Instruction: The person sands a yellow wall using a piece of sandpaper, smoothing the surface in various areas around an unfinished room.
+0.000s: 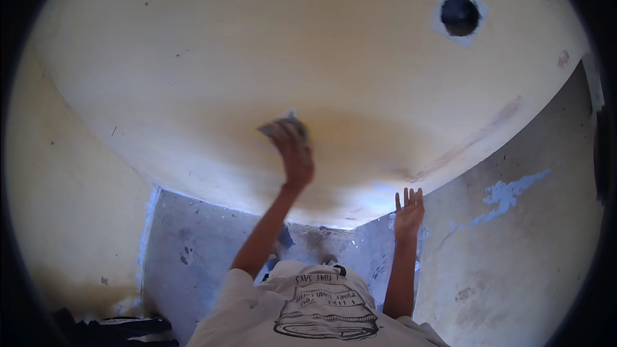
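Note:
My left hand is raised in front of a pale yellow wall. Its fingers grip a thin grey sheet or pad at the wall's surface. Motion blur hides what that piece is made of; its pointed corner sticks out on the left. To the right, my right hand is held up near the wall's lower right edge. That hand holds nothing, its fingers upright and slightly apart. Whether its fingertips touch the wall cannot be made out.
A round dark hole with a pale square surround opens in the wall, upper right. The right side wall has a bluish patch. Dark fabric-like items lie lower left, beside the stained grey floor.

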Demonstrator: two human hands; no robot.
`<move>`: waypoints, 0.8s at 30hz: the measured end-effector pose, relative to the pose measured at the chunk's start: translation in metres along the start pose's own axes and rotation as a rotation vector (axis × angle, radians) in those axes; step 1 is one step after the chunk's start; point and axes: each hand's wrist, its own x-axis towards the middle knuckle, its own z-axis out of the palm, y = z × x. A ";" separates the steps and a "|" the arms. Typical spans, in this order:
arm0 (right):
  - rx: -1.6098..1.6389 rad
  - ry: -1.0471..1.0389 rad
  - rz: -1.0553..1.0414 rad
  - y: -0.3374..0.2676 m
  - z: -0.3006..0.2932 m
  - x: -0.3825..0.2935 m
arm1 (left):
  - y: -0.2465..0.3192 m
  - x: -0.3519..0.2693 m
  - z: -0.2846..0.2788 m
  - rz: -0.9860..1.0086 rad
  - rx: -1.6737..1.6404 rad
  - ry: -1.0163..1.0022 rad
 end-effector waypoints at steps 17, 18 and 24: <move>0.399 -0.481 0.411 -0.036 -0.040 0.024 | 0.023 0.003 0.026 0.287 0.313 0.157; 0.424 -0.475 0.422 -0.040 -0.046 0.028 | 0.030 0.034 0.004 0.138 0.140 0.300; 0.484 -0.390 0.495 -0.025 -0.055 0.020 | 0.069 0.066 0.019 -0.514 -0.190 0.778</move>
